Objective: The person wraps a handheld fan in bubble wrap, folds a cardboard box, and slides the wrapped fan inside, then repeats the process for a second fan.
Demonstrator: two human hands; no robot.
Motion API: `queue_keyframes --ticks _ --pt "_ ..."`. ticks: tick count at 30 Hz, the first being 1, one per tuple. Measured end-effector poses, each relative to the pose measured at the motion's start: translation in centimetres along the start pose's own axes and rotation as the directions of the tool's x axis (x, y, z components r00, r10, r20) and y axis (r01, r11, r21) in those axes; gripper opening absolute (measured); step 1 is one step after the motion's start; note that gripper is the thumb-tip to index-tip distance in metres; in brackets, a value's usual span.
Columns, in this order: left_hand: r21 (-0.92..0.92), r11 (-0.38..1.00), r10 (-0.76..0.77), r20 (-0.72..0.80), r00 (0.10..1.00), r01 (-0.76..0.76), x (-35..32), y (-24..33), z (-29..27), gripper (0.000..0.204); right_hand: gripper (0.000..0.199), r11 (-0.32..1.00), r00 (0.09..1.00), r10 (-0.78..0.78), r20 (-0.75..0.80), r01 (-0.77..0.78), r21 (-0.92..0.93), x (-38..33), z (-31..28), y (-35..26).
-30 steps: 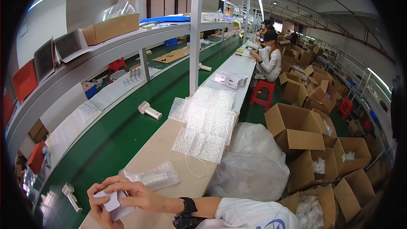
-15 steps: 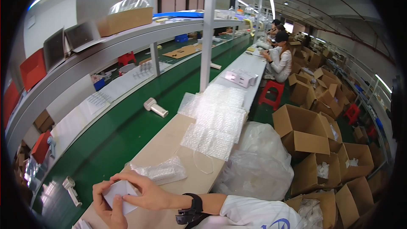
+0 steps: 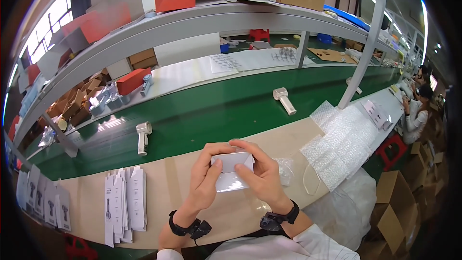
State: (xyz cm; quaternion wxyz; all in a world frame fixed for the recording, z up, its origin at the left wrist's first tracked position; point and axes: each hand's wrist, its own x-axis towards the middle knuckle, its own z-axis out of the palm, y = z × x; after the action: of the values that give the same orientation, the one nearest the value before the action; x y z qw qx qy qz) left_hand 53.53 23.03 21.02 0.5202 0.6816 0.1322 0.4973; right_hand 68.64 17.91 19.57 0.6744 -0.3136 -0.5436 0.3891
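Observation:
Between my two hands is a small white cardboard box [image 3: 232, 182], its open end tilted up toward me. My left hand [image 3: 204, 179] grips its left side with the thumb over the rim. On the right side, my right hand [image 3: 262, 174] holds it the same way. A clear bubble-wrap pouch [image 3: 285, 171] lies just beyond my right hand, which partly hides it. Left of my hands sits a stack of flat, folded white cartons [image 3: 137, 200]. Several printed white boxes [image 3: 50, 204] stand at the bench's left end.
Across the bench runs a green conveyor belt [image 3: 207, 115], carrying white handheld devices with round heads [image 3: 143, 137]. Bubble-wrap sheets [image 3: 341, 142] cover the bench at right. A metal shelf [image 3: 211, 24] with a post [image 3: 363, 43] spans above. Brown cartons [image 3: 392, 212] stand at lower right.
The view has swung left, bringing the folded cartons and standing boxes into sight. My hands still hold the white box, now with its open end facing me.

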Motion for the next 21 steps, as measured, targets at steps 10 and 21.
queue_keyframes --ticks 10,21 --pt "0.598 0.796 0.02 0.136 0.99 -0.098 -0.4 1.3 0.0 0.067 0.049 1.0 1.0 0.001 -0.008 -0.001 0.022 -0.6 0.1 0.4" --pt "-0.111 0.824 -0.508 -0.582 0.635 0.556 -6.3 -0.9 -14.8 0.047 0.057 0.784 0.983 0.149 0.104 -0.054 -0.618 -2.1 -8.9 2.4"
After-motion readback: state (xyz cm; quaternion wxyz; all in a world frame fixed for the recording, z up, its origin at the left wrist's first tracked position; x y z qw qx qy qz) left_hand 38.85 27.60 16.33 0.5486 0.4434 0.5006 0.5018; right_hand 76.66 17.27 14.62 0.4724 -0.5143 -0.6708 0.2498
